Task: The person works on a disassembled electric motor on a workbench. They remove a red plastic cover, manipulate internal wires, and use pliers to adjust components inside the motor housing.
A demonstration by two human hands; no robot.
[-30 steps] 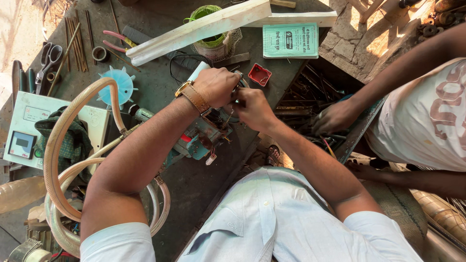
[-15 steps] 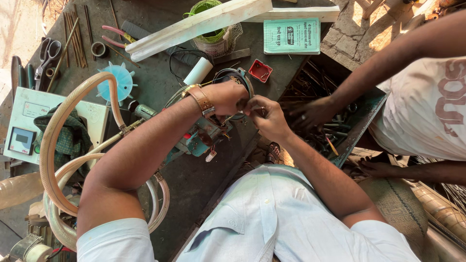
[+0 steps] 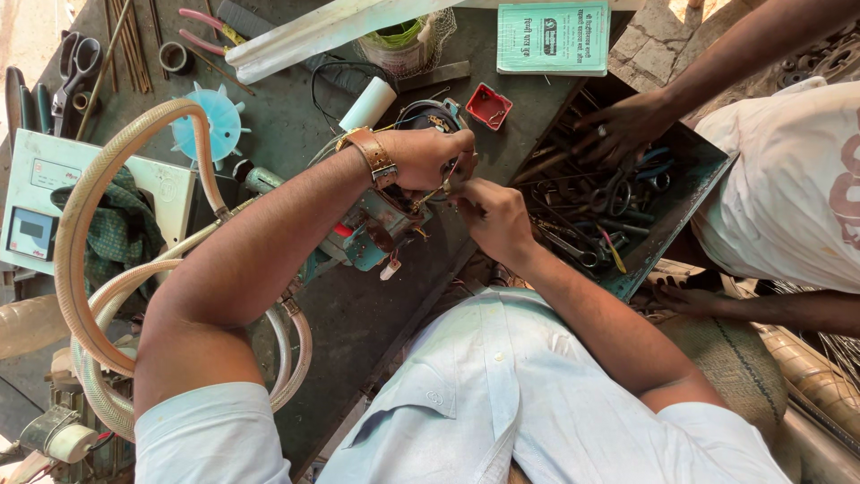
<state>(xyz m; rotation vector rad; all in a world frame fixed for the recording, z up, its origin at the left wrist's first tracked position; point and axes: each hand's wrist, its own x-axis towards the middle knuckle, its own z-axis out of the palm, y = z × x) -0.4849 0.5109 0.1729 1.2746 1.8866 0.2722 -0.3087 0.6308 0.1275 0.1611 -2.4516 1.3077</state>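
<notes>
Over the dark workbench [image 3: 296, 134], your left hand [image 3: 421, 157], the one with the brown-strapped watch, curls around the top of the teal motor unit [image 3: 372, 235], fingers closed on its upper housing where thin wires come out. Your right hand [image 3: 491, 215] sits just beside it, fingertips pinched narrow on what looks like a fine wire or small tool; it is too small to tell which. The motor unit rests on the bench between your forearms, near the white tube [image 3: 367, 103] and the small red tray [image 3: 489, 105]. Keep the left grip firm so the housing does not twist, and work the pinch in short, gentle pulls. A co-worker's hand [image 3: 618, 125] digs in the tool drawer [image 3: 681, 193] just to your right, so hold your elbow in.
</notes>
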